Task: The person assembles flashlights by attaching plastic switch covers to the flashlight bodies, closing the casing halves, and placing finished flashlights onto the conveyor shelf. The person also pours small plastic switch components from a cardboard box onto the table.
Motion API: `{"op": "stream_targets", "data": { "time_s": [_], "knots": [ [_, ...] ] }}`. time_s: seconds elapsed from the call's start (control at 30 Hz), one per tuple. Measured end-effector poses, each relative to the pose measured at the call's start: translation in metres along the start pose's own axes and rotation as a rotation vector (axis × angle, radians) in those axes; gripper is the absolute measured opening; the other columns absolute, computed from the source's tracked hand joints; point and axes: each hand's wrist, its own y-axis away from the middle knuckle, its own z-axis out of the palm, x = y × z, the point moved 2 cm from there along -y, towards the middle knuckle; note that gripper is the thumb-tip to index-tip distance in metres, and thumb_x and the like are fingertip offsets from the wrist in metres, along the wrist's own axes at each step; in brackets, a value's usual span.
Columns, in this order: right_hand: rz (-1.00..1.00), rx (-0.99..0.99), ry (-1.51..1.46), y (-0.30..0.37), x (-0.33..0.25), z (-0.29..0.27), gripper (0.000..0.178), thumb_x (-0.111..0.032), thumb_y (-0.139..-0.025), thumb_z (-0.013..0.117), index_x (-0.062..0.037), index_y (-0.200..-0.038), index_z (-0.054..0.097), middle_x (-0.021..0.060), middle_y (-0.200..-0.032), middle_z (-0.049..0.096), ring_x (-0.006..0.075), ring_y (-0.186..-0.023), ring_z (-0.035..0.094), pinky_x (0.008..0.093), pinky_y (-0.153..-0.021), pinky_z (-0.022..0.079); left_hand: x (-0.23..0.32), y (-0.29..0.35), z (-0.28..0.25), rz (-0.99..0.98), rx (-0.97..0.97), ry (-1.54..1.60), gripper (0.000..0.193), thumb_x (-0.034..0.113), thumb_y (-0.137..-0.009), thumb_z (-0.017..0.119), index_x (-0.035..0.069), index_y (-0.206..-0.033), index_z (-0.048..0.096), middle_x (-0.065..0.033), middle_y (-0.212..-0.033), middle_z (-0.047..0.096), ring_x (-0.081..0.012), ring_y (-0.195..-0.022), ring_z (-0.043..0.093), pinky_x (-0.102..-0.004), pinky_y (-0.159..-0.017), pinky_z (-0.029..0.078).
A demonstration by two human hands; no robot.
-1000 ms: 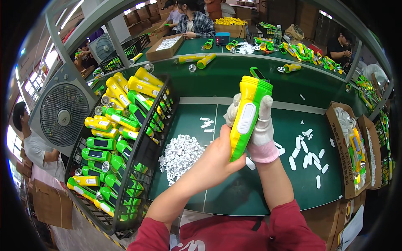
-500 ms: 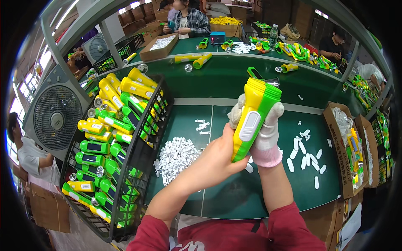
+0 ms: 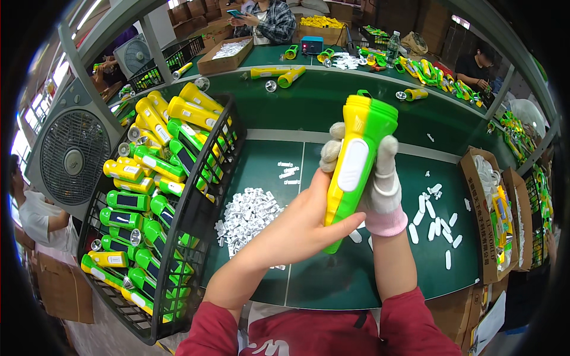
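A yellow and green flashlight [image 3: 363, 127] is held up in front of me above the table, its ribbed head at the top and a long white switch plate [image 3: 353, 164] toward me. My bare left hand [image 3: 306, 216] grips the lower handle, the thumb across its front. Behind and to the right of the body, my right hand [image 3: 385, 187], in a white glove with a pink cuff, wraps around it. The lens end is turned away from view. Small white plastic pieces [image 3: 248, 218] lie heaped left of my hands, and oval white plates [image 3: 437, 225] are scattered to the right.
A black crate [image 3: 178, 249] full of flashlights stands at the left, beside a grey fan [image 3: 72, 159]. Cardboard boxes [image 3: 484, 213] of parts sit at the right edge. Across the raised divider, more flashlights [image 3: 291, 76] and a person [image 3: 273, 24] are at another bench.
Both hands have turned the flashlight so its white plate faces me more squarely. Its shiny lens has gone out of sight, and the left thumb lies further across the handle.
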Motion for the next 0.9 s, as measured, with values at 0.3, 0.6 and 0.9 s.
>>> {"op": "stream_targets", "data": {
  "time_s": [0.3, 0.6, 0.9],
  "knots": [
    [-0.033, 0.112, 0.59, 0.01, -0.022, 0.012, 0.062, -0.048, -0.076, 0.063, -0.0002, -0.112, 0.049, 0.008, -0.095, 0.057, 0.0143, -0.086, 0.055, 0.027, -0.076, 0.045, -0.028, -0.012, -0.014, -0.126, -0.223, 1.007, 0.049, 0.038, -0.091, 0.042, -0.003, -0.117, 0.046, -0.018, -0.101, 0.058, -0.0277, -0.088, 0.061, -0.0376, -0.079, 0.049],
    [-0.048, 0.174, 0.602, 0.012, -0.022, 0.026, 0.05, -0.032, -0.076, 0.066, 0.0014, -0.11, 0.049, 0.0092, -0.095, 0.058, 0.0141, -0.087, 0.054, 0.0268, -0.079, 0.043, -0.03, -0.017, -0.003, -0.115, -0.457, 1.419, 0.057, 0.049, -0.093, 0.022, 0.0, -0.107, 0.049, -0.0202, -0.081, 0.059, -0.028, -0.064, 0.061, -0.0365, -0.059, 0.051],
    [0.055, 0.124, 0.698, 0.012, -0.023, 0.026, 0.045, -0.037, -0.082, 0.056, 0.0017, -0.106, 0.05, 0.0088, -0.092, 0.057, 0.0131, -0.081, 0.054, 0.0254, -0.074, 0.043, -0.035, -0.014, -0.008, -0.196, -0.377, 1.315, 0.059, 0.054, -0.091, 0.025, 0.002, -0.102, 0.051, -0.0165, -0.08, 0.059, -0.025, -0.063, 0.061, -0.0351, -0.058, 0.051]
  ]
}}
